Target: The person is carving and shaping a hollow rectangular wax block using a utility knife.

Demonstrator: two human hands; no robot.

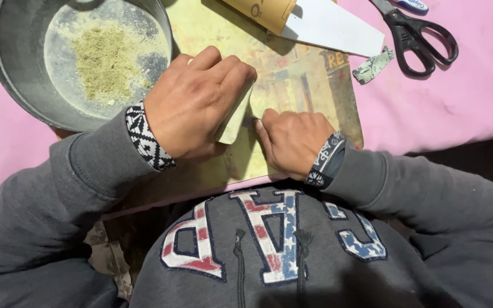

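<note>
Pink tabletop [463,97] carries a worn board [292,74] at frame centre. Metal pan [12,63] of powder sits upper left; scissors [423,40] upper right. Left hand [192,105] is clamped around a pale block [236,117], edge down on the board. Right hand [292,142], fist closed, braces beside it. Advice: keep pressure even, strokes short.

Pink cloth [475,97], black scissors [423,43], grey pan [12,63]

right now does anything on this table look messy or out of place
A torn patterned scrap lies loose on the pink cloth beside the black scissors. Greenish powder sits in the metal pan, none spilled. Both hands, left and right, press a pale block.
</note>
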